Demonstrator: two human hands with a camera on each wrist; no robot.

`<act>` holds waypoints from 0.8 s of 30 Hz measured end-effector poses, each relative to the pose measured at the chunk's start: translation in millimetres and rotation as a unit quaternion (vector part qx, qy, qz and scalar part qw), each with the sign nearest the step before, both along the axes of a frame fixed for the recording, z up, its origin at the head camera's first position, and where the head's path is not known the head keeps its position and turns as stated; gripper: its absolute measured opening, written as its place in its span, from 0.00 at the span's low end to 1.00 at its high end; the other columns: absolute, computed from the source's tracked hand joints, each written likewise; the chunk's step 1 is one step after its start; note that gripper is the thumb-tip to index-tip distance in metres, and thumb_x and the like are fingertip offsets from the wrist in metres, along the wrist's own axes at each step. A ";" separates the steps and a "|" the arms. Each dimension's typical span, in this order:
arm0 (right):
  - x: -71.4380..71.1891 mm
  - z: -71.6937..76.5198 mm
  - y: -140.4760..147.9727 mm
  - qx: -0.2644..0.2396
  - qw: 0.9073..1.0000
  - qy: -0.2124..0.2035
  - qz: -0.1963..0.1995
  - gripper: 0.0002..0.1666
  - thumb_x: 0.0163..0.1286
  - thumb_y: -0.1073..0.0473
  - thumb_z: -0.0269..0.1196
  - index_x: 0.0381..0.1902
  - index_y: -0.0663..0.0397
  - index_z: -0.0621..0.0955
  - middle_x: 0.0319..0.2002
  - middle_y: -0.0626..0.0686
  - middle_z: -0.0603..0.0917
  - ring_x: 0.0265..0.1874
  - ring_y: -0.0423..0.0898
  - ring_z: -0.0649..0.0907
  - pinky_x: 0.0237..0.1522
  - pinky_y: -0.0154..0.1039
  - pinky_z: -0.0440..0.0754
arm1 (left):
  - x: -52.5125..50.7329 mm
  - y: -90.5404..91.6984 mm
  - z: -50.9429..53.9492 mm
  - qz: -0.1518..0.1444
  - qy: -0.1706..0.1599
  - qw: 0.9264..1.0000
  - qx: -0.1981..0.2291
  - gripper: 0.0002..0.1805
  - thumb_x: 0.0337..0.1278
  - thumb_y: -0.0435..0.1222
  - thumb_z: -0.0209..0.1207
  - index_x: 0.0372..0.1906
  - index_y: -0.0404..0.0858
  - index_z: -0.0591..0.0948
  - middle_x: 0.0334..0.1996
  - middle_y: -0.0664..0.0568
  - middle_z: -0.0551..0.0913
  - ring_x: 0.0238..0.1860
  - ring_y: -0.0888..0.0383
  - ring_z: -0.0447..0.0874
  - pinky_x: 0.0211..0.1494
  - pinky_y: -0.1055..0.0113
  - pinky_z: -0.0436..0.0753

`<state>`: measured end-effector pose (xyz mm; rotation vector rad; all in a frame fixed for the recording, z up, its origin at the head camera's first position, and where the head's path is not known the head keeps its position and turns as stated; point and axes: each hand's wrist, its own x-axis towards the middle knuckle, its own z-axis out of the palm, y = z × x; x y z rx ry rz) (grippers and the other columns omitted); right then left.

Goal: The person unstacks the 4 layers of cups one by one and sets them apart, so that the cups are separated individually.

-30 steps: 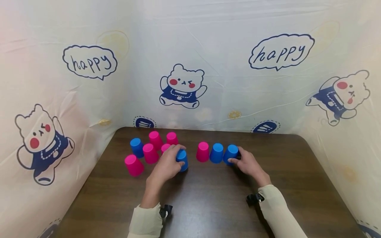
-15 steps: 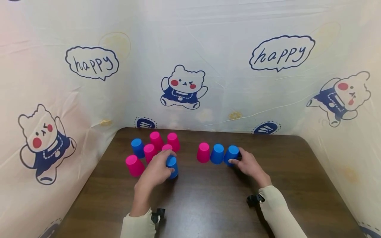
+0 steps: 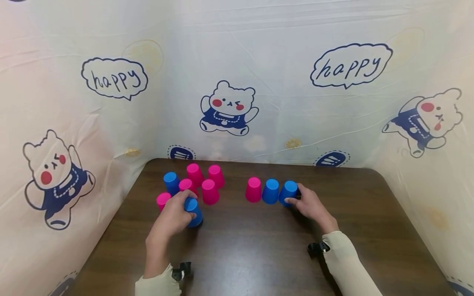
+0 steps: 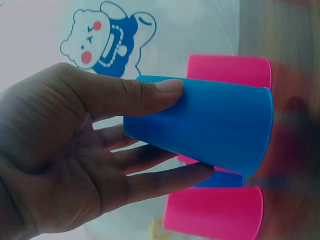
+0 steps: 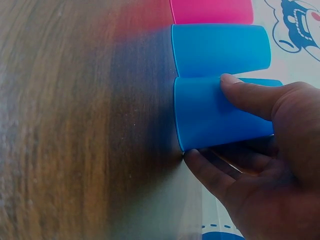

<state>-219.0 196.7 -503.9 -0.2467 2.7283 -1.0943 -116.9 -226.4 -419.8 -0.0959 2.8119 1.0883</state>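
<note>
My left hand (image 3: 172, 216) grips a blue cup (image 3: 193, 213), thumb on the near side and fingers behind it, as the left wrist view shows (image 4: 210, 125). The cup is upside down; whether its rim touches the table I cannot tell. Behind and beside that hand stand several pink cups, one of them (image 3: 210, 192) close by and another (image 3: 163, 200) partly hidden by the hand. My right hand (image 3: 312, 207) holds the blue cup (image 5: 220, 112) at the right end of a row. Next to it are another blue cup (image 3: 270, 191) and a pink cup (image 3: 253, 190).
A blue cup (image 3: 171, 183) stands at the far left of the cluster, with pink cups (image 3: 194, 175) along the back. The brown wooden table (image 3: 259, 246) ends at a printed white curtain (image 3: 281, 102) behind and on both sides.
My left hand has carried its blue cup left and toward me, uncovering the pink cup behind and now covering part of the leftmost pink one. The right hand stays put.
</note>
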 end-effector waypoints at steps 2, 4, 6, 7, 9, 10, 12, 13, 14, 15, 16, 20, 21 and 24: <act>-0.9 0.7 0.5 0.000 1.000 0.003 -0.001 0.32 0.76 0.48 0.67 0.67 0.60 0.72 0.57 0.63 0.84 0.50 0.57 0.83 0.60 0.64 0.83 | -1.5 -3.4 -1.4 0.005 -0.003 1.000 -0.005 0.30 0.55 0.24 0.71 0.64 0.35 0.76 0.64 0.34 0.76 0.66 0.27 0.74 0.60 0.30 0.81; -1.2 1.0 0.7 0.001 1.000 0.006 -0.003 0.31 0.76 0.49 0.67 0.66 0.60 0.72 0.55 0.61 0.84 0.48 0.56 0.83 0.59 0.63 0.84 | -3.4 -6.1 -3.7 0.007 -0.005 1.000 -0.010 0.30 0.55 0.24 0.71 0.64 0.34 0.75 0.63 0.33 0.76 0.65 0.27 0.75 0.59 0.29 0.81; -1.0 0.8 0.2 0.000 1.000 0.008 -0.005 0.30 0.75 0.49 0.67 0.66 0.59 0.73 0.53 0.60 0.84 0.47 0.55 0.83 0.58 0.62 0.84 | -5.5 -8.6 -6.2 0.007 -0.004 1.000 -0.015 0.30 0.56 0.24 0.71 0.63 0.34 0.75 0.63 0.32 0.76 0.65 0.26 0.75 0.60 0.29 0.81; -0.8 0.7 -0.3 0.000 1.000 0.009 -0.006 0.30 0.75 0.49 0.68 0.66 0.59 0.73 0.53 0.60 0.85 0.47 0.55 0.83 0.58 0.62 0.84 | -6.2 -9.7 -7.5 0.007 -0.005 1.000 -0.016 0.30 0.56 0.24 0.71 0.63 0.34 0.75 0.63 0.32 0.76 0.65 0.26 0.75 0.60 0.29 0.80; -0.1 -0.2 -1.6 -0.001 1.000 0.010 -0.007 0.30 0.75 0.50 0.68 0.66 0.59 0.73 0.54 0.60 0.84 0.48 0.55 0.83 0.59 0.63 0.84 | -7.4 -12.1 -10.3 0.009 -0.009 1.000 -0.017 0.30 0.56 0.24 0.71 0.64 0.33 0.75 0.63 0.32 0.76 0.65 0.26 0.75 0.60 0.28 0.80; 0.1 -0.3 -2.1 -0.003 1.000 0.012 -0.008 0.31 0.75 0.50 0.68 0.66 0.59 0.73 0.55 0.60 0.85 0.48 0.56 0.83 0.60 0.64 0.83 | -8.6 -13.0 -11.3 0.010 -0.011 1.000 -0.017 0.30 0.56 0.25 0.71 0.64 0.33 0.75 0.63 0.32 0.76 0.65 0.26 0.74 0.60 0.28 0.80; 0.3 -0.8 -2.8 -0.005 1.000 0.014 -0.007 0.31 0.75 0.50 0.68 0.67 0.59 0.73 0.56 0.61 0.84 0.50 0.56 0.83 0.61 0.65 0.82 | -10.4 -14.4 -13.3 0.013 -0.016 1.000 -0.018 0.30 0.57 0.25 0.71 0.64 0.33 0.74 0.63 0.31 0.76 0.65 0.26 0.74 0.60 0.28 0.80; 0.4 -1.1 -3.1 -0.006 1.000 0.015 -0.008 0.31 0.75 0.50 0.68 0.67 0.59 0.73 0.57 0.61 0.84 0.51 0.57 0.83 0.62 0.66 0.82 | -11.0 -14.8 -14.0 0.015 -0.019 1.000 -0.019 0.30 0.57 0.25 0.71 0.65 0.33 0.74 0.63 0.31 0.76 0.65 0.25 0.74 0.60 0.28 0.80; 0.4 -1.1 -3.3 -0.006 1.000 0.018 -0.010 0.32 0.75 0.50 0.68 0.67 0.59 0.73 0.57 0.61 0.84 0.52 0.57 0.83 0.62 0.67 0.81 | -12.1 -15.3 -14.9 0.015 -0.020 0.999 -0.020 0.30 0.57 0.25 0.71 0.65 0.33 0.74 0.63 0.31 0.76 0.65 0.25 0.74 0.59 0.28 0.80; 0.4 -1.1 -3.7 -0.006 1.000 0.020 -0.013 0.32 0.74 0.50 0.69 0.67 0.59 0.73 0.58 0.61 0.84 0.53 0.58 0.83 0.63 0.67 0.80 | -12.9 -15.5 -15.4 0.015 -0.021 0.999 -0.021 0.31 0.57 0.25 0.71 0.65 0.33 0.74 0.63 0.31 0.76 0.65 0.25 0.74 0.59 0.28 0.80; 0.4 -0.9 -3.7 -0.006 1.000 0.021 -0.015 0.31 0.74 0.50 0.69 0.67 0.59 0.73 0.58 0.62 0.84 0.53 0.58 0.84 0.63 0.67 0.80 | -13.8 -15.8 -16.3 0.015 -0.022 0.999 -0.022 0.31 0.57 0.25 0.71 0.65 0.33 0.73 0.63 0.31 0.76 0.65 0.25 0.74 0.59 0.28 0.80; 0.6 0.4 -4.0 -0.006 0.999 0.023 -0.027 0.31 0.74 0.52 0.69 0.67 0.59 0.74 0.59 0.62 0.84 0.56 0.60 0.84 0.64 0.68 0.79 | -17.8 -15.7 -19.3 0.011 -0.021 0.999 -0.025 0.31 0.57 0.25 0.71 0.65 0.32 0.73 0.62 0.31 0.76 0.64 0.26 0.74 0.58 0.28 0.81; 0.6 0.5 -4.1 -0.005 0.999 0.022 -0.028 0.31 0.74 0.52 0.69 0.67 0.59 0.74 0.59 0.62 0.84 0.56 0.60 0.84 0.64 0.68 0.79 | -18.6 -15.6 -19.9 0.010 -0.020 0.999 -0.025 0.31 0.57 0.25 0.71 0.65 0.32 0.73 0.62 0.31 0.76 0.64 0.25 0.74 0.58 0.28 0.81; -0.7 0.9 -4.4 -0.006 0.999 0.020 -0.029 0.31 0.73 0.52 0.70 0.67 0.58 0.74 0.58 0.61 0.85 0.56 0.59 0.84 0.64 0.67 0.80 | -20.9 -15.5 -21.8 0.009 -0.020 0.999 -0.024 0.32 0.56 0.24 0.71 0.65 0.32 0.74 0.62 0.32 0.77 0.64 0.25 0.74 0.58 0.28 0.81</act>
